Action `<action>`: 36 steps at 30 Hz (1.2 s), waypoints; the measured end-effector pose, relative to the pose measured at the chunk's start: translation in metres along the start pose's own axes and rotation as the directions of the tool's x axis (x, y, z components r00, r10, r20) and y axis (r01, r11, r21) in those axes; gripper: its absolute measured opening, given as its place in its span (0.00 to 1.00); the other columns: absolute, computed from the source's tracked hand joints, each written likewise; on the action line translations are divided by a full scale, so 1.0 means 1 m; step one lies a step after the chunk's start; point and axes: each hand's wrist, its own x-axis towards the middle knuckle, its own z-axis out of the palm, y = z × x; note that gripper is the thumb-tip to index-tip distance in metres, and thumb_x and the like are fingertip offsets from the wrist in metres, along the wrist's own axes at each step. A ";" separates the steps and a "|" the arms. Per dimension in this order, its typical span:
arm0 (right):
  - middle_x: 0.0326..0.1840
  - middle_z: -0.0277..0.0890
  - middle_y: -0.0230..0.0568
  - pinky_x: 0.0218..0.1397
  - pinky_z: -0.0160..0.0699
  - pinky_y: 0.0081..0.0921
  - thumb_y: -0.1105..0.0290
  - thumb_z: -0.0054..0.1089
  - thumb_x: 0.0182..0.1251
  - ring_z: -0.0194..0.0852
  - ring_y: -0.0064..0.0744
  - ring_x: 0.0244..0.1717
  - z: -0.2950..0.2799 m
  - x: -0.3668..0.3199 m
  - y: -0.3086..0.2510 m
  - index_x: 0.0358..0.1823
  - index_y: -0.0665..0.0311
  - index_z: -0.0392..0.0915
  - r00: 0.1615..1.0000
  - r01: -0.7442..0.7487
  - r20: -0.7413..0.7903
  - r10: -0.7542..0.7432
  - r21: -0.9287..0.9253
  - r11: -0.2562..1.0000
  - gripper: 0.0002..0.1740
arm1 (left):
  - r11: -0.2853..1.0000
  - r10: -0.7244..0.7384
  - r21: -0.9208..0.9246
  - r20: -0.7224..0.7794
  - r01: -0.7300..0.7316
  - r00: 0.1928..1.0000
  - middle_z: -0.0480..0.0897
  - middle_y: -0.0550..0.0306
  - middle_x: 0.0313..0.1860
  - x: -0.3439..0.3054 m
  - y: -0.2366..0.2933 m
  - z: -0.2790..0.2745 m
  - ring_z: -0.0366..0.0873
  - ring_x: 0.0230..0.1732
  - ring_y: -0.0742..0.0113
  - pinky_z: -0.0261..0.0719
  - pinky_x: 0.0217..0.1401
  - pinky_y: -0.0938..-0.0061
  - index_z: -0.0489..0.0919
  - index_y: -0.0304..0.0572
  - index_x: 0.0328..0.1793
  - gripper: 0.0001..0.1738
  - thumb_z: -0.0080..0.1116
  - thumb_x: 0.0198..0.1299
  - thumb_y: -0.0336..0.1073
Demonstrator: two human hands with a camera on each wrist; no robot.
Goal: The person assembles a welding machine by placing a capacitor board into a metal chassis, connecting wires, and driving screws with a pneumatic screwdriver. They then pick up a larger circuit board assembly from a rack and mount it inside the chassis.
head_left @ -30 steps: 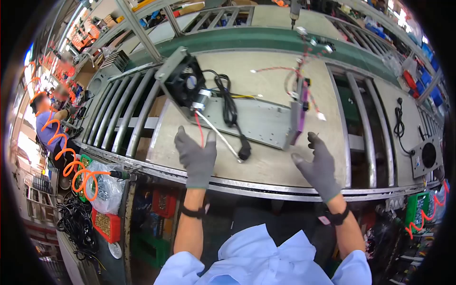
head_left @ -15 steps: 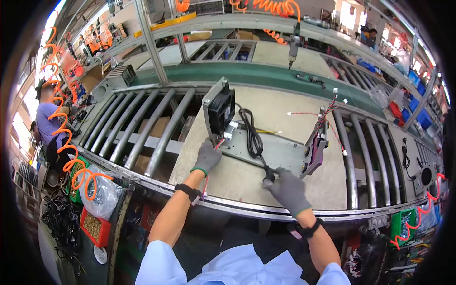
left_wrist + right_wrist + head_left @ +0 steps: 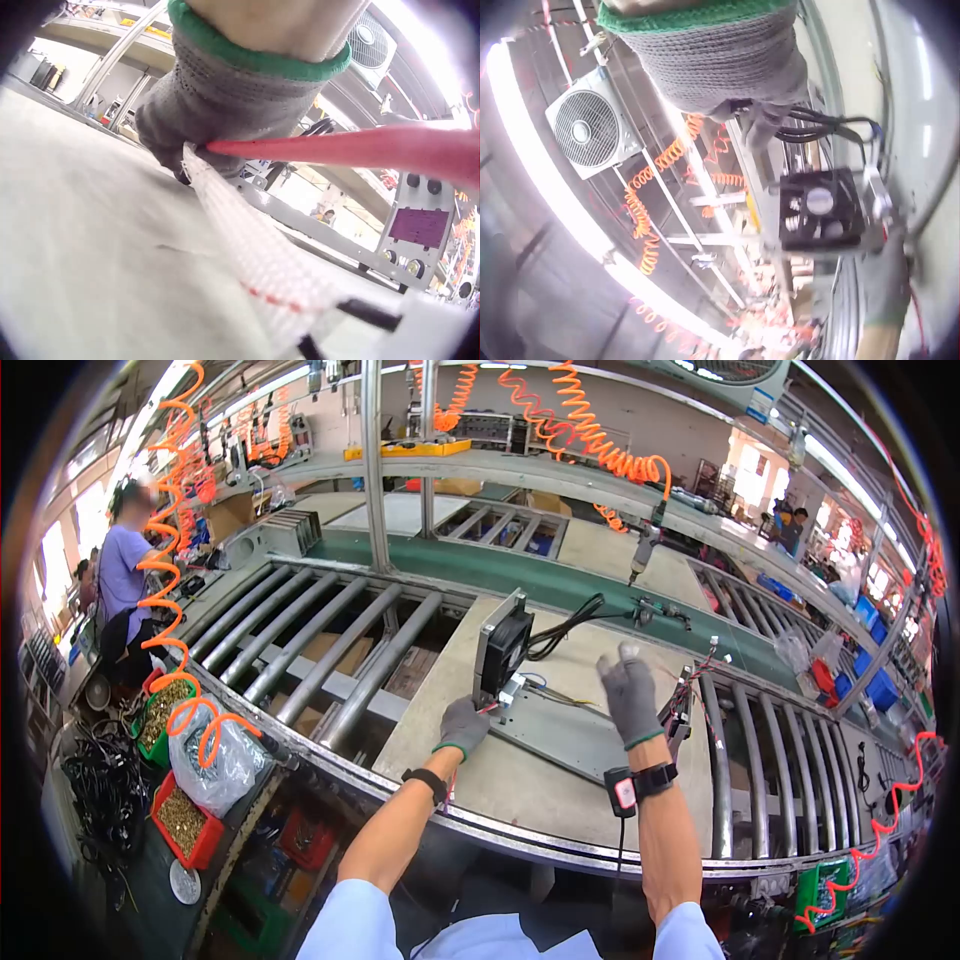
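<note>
A black fan (image 3: 507, 650) stands upright on a bracket at the left end of a grey metal plate (image 3: 560, 735). My gloved left hand (image 3: 463, 727) is at the bracket's foot; in the left wrist view, a red wire (image 3: 300, 148) and a white braided sleeve (image 3: 240, 232) come out of its curled fingers. My gloved right hand (image 3: 630, 698) is raised above the plate's right part, its fingers loosely bent, with nothing seen in them. Behind the fan, a looped black cable (image 3: 565, 628) reaches back toward the green belt; its far end is hard to make out.
Metal rollers (image 3: 330, 650) flank the board (image 3: 430, 710) on both sides. A hanging driver (image 3: 646, 550) is over the green belt (image 3: 540, 580). Red screw bin (image 3: 188, 825) at lower left; a person in purple (image 3: 125, 570) stands at far left. Upright post (image 3: 374, 470) behind the rollers.
My right hand has let go of the black plug near the front and moved up and back; the cable now lies behind the fan. My left hand stays at the bracket's foot. The head view has tilted up.
</note>
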 end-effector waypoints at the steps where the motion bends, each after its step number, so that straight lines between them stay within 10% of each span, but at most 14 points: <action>1: 0.47 0.80 0.39 0.58 0.78 0.35 0.61 0.63 0.75 0.78 0.34 0.49 -0.020 -0.004 0.020 0.50 0.64 0.77 0.987 0.154 0.099 -0.123 -0.421 0.894 0.14 | 1.000 -0.003 -0.018 0.001 0.003 1.000 0.88 0.39 0.46 0.001 0.001 -0.001 0.86 0.52 0.41 0.83 0.55 0.55 0.89 0.49 0.50 0.16 0.64 0.57 0.40; 2: 0.52 0.82 0.45 0.64 0.78 0.37 0.59 0.66 0.72 0.79 0.39 0.55 -0.040 -0.009 0.039 0.55 0.67 0.78 0.950 0.306 0.196 -0.243 -0.740 0.599 0.20 | 0.999 0.022 -0.025 0.006 -0.022 1.000 0.88 0.39 0.46 0.002 0.004 -0.004 0.86 0.52 0.40 0.83 0.56 0.54 0.89 0.47 0.50 0.16 0.64 0.57 0.40; 3: 0.55 0.82 0.49 0.67 0.77 0.38 0.57 0.69 0.70 0.80 0.46 0.58 0.005 -0.058 0.033 0.58 0.68 0.78 0.959 0.117 -0.048 -0.280 -0.833 0.542 0.25 | 0.999 0.038 -0.038 0.010 -0.038 0.999 0.88 0.38 0.46 0.000 0.005 -0.006 0.86 0.52 0.40 0.83 0.56 0.54 0.88 0.45 0.50 0.16 0.63 0.57 0.40; 5: 0.67 0.76 0.53 0.68 0.75 0.41 0.57 0.67 0.68 0.73 0.58 0.66 -0.006 -0.110 0.025 0.70 0.68 0.72 0.992 -0.021 0.013 0.124 -0.963 0.267 0.34 | 0.997 0.063 -0.038 0.016 -0.062 0.998 0.88 0.37 0.46 -0.003 -0.001 -0.002 0.86 0.52 0.40 0.83 0.56 0.53 0.87 0.43 0.50 0.17 0.63 0.58 0.40; 10: 0.49 0.81 0.52 0.59 0.78 0.42 0.62 0.73 0.59 0.78 0.56 0.54 -0.043 -0.178 0.003 0.54 0.62 0.81 0.926 0.363 0.372 0.064 -0.830 -0.424 0.23 | 0.992 0.098 0.072 0.110 -0.107 0.989 0.88 0.36 0.44 -0.034 0.007 -0.025 0.86 0.51 0.39 0.83 0.56 0.51 0.86 0.40 0.49 0.18 0.61 0.58 0.42; 17: 0.35 0.74 0.44 0.47 0.74 0.48 0.70 0.74 0.51 0.74 0.52 0.43 -0.038 -0.194 -0.063 0.37 0.58 0.78 0.876 0.444 0.480 -0.040 -0.838 -0.316 0.14 | 0.854 0.131 0.445 0.320 -0.271 0.938 0.87 0.36 0.37 -0.075 0.084 -0.098 0.87 0.44 0.38 0.84 0.54 0.50 0.88 0.39 0.38 0.20 0.61 0.56 0.49; 21: 0.30 0.72 0.39 0.39 0.74 0.44 0.66 0.80 0.46 0.74 0.47 0.37 -0.009 -0.206 -0.097 0.36 0.57 0.78 0.850 0.455 0.520 -0.088 -0.808 -0.374 0.18 | 0.840 0.294 0.346 0.357 -0.418 0.887 0.84 0.30 0.31 -0.050 0.091 -0.100 0.85 0.36 0.35 0.82 0.44 0.50 0.85 0.31 0.31 0.25 0.60 0.53 0.51; 26: 0.24 0.71 0.35 0.26 0.68 0.36 0.46 0.77 0.55 0.74 0.40 0.26 -0.040 -0.179 -0.107 0.32 0.56 0.78 0.745 0.506 0.642 -0.178 -0.720 -0.475 0.22 | 0.905 0.100 0.290 0.570 -0.313 0.815 0.83 0.39 0.25 -0.043 0.124 -0.091 0.84 0.29 0.47 0.81 0.37 0.57 0.85 0.31 0.32 0.30 0.61 0.56 0.58; 33: 0.25 0.72 0.38 0.28 0.70 0.37 0.52 0.76 0.53 0.75 0.41 0.27 -0.067 -0.143 -0.122 0.30 0.57 0.78 0.718 0.596 0.686 -0.118 -0.693 -0.406 0.19 | 1.000 0.015 -0.016 0.651 -0.006 0.759 0.77 0.63 0.24 -0.075 0.119 -0.114 0.74 0.23 0.77 0.70 0.24 0.76 0.85 0.37 0.41 0.30 0.60 0.70 0.61; 36: 0.25 0.73 0.39 0.30 0.71 0.38 0.54 0.75 0.53 0.76 0.42 0.28 -0.067 -0.144 -0.124 0.31 0.58 0.78 0.724 0.603 0.684 -0.086 -0.688 -0.404 0.18 | 0.795 0.555 0.042 0.354 -0.605 0.753 0.81 0.54 0.27 -0.072 0.078 -0.112 0.80 0.24 0.60 0.76 0.27 0.65 0.82 0.43 0.39 0.17 0.61 0.72 0.48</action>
